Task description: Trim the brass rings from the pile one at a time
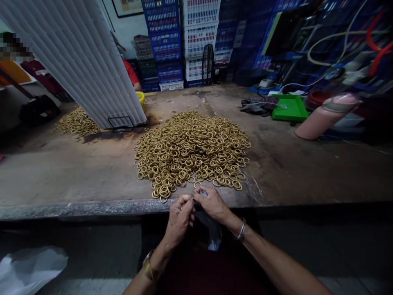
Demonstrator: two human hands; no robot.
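A large heap of brass-coloured rings (193, 143) lies on the table just beyond my hands. My left hand (179, 219) is closed at the table's front edge, and a bit of a brass-coloured ring (182, 207) shows between its fingers. Beside it, my right hand (213, 205) is closed in a pinch, its fingertips meeting those of the left. A limp grey strip (213, 231), cloth or plastic, hangs below the right hand; a grey bit also shows between that hand's fingers. What lies right between the fingertips is too small to make out.
A corrugated pale panel (92, 61) stands on the wooden table (61, 172), with a smaller ring pile (76, 123) beside it. A green tray (288, 107) and pink bottle (325, 116) stand right. Crates (201, 37) are stacked behind. A person's red sleeve (130, 73) shows behind the panel.
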